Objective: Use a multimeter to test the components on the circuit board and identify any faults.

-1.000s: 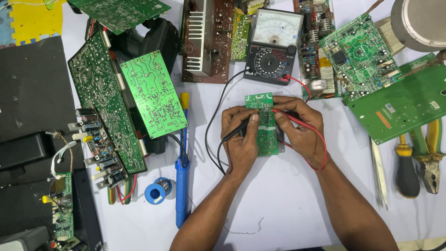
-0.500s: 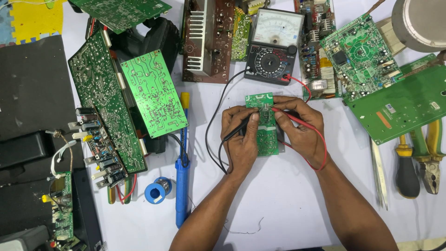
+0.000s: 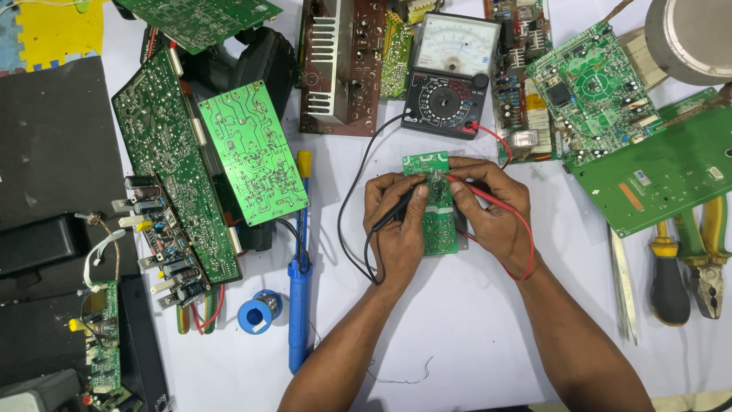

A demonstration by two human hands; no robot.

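Both hands (image 3: 396,229) (image 3: 492,210) grip probes on the small board (image 3: 437,221) (long axis running away from the person).

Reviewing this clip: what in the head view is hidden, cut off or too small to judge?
- Probe tips: where the black probe in the left hand and the red probe in the right hand meet the small green circuit board is covered by fingers.
- Black analog multimeter: needle position too small.
- Round grey metal object: cut off by the top right edge.
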